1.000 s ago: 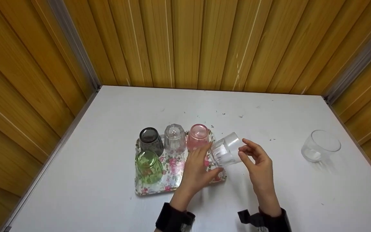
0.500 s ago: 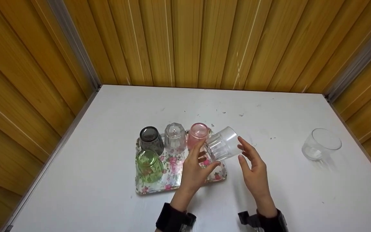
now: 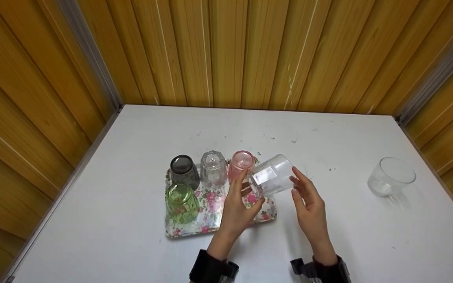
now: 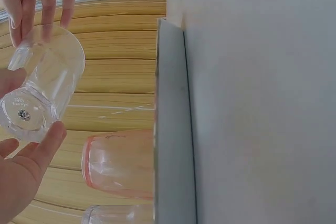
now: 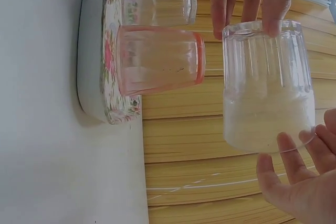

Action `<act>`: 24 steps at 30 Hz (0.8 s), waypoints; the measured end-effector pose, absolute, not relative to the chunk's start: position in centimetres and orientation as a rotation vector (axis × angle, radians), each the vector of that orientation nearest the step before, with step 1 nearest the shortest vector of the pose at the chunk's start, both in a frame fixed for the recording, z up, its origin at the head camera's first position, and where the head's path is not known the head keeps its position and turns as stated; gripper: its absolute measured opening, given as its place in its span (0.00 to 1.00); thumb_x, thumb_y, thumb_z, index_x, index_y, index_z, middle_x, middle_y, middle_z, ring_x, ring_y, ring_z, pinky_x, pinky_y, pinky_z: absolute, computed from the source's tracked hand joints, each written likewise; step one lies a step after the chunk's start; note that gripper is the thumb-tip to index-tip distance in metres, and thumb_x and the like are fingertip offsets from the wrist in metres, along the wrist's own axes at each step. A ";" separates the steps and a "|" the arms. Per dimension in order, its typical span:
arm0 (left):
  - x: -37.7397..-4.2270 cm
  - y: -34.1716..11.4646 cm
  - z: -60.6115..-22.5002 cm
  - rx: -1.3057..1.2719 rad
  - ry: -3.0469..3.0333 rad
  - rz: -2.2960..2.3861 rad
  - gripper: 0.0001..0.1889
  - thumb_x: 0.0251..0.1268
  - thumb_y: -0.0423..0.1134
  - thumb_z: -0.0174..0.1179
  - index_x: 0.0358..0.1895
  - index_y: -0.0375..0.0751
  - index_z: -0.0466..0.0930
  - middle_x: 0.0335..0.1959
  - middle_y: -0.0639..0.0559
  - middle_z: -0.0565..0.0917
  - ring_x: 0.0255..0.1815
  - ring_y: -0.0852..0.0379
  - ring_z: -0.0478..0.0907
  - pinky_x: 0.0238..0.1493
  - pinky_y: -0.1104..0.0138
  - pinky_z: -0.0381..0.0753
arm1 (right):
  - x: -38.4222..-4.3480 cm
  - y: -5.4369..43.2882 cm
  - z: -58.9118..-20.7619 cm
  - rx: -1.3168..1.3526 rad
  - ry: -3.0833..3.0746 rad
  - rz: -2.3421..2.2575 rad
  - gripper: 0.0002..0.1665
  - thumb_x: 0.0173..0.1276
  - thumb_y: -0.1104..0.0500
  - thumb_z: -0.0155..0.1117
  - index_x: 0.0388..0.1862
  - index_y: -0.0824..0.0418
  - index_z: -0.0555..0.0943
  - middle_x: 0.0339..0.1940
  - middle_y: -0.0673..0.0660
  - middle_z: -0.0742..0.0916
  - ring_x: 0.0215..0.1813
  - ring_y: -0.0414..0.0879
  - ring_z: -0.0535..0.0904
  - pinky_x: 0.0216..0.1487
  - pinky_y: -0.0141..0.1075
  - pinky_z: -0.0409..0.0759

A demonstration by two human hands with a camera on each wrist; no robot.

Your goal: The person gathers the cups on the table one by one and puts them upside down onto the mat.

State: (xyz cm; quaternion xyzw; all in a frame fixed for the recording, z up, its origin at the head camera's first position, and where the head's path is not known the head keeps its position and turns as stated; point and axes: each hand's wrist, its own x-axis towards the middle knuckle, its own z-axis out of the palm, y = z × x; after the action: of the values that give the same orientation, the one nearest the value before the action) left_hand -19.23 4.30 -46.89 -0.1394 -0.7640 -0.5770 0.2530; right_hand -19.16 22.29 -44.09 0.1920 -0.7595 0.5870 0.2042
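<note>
A clear drinking glass (image 3: 271, 176) is tilted in the air over the tray's right end, mouth toward the upper right. My left hand (image 3: 236, 208) grips its thick fluted base between thumb and fingers; the base (image 4: 23, 114) faces the left wrist camera. At the mouth, my right hand (image 3: 310, 212) holds the rim with its fingertips, seen close in the right wrist view as fingers (image 5: 294, 169) at the rim. A flowered tray (image 3: 210, 214) lies below. Upside down on it are a pink glass (image 3: 243, 163), a clear faceted glass (image 3: 213, 169), a dark grey glass (image 3: 184, 171) and a green glass (image 3: 182, 204).
Another clear glass (image 3: 391, 177) stands upright at the right of the white table (image 3: 92, 188). Yellow wood-patterned panels (image 3: 226, 55) wall the table at the back and both sides. The pink glass is close behind my left fingers.
The clear glass has shifted slightly up and left and has turned between my hands. My right hand has moved a little left, its fingers now more spread along the rim.
</note>
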 end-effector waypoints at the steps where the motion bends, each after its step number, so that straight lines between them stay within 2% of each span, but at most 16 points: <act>1: -19.2 4.3 -46.9 -0.383 -2.071 -1.576 0.42 0.52 0.21 0.74 0.72 0.26 0.64 0.63 0.32 0.75 0.55 0.38 0.83 0.56 0.62 0.84 | -19.2 22.3 -44.1 0.530 -2.119 1.639 0.27 0.76 0.78 0.51 0.73 0.75 0.68 0.71 0.72 0.75 0.68 0.38 0.76 0.68 0.29 0.72; 9: -19.2 4.2 -47.1 -0.395 -2.040 -1.627 0.40 0.53 0.20 0.73 0.72 0.29 0.67 0.61 0.35 0.77 0.55 0.38 0.83 0.57 0.64 0.83 | -19.2 22.1 -44.3 0.504 -2.108 1.686 0.28 0.75 0.78 0.50 0.73 0.75 0.67 0.72 0.71 0.74 0.68 0.37 0.75 0.68 0.28 0.72; 17: -19.0 4.0 -47.0 -0.395 -2.037 -1.575 0.40 0.52 0.24 0.76 0.71 0.32 0.70 0.59 0.38 0.79 0.52 0.42 0.83 0.54 0.62 0.85 | -19.3 22.1 -44.4 0.523 -2.097 1.681 0.28 0.76 0.78 0.49 0.74 0.75 0.67 0.72 0.75 0.72 0.68 0.36 0.75 0.67 0.27 0.72; 24: -19.0 4.0 -47.0 -0.406 -2.038 -1.532 0.40 0.51 0.25 0.76 0.71 0.31 0.70 0.58 0.39 0.79 0.53 0.44 0.83 0.54 0.62 0.85 | -19.4 22.1 -44.6 0.539 -2.092 1.686 0.28 0.76 0.78 0.49 0.74 0.75 0.66 0.72 0.74 0.72 0.68 0.37 0.76 0.67 0.27 0.73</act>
State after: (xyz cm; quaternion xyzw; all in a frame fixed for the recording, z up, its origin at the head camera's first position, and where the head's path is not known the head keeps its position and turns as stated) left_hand -18.95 4.00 -47.00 -0.1510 -0.7587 -0.5703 0.2764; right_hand -19.35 22.08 -44.58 0.1927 -0.7481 0.6029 0.1994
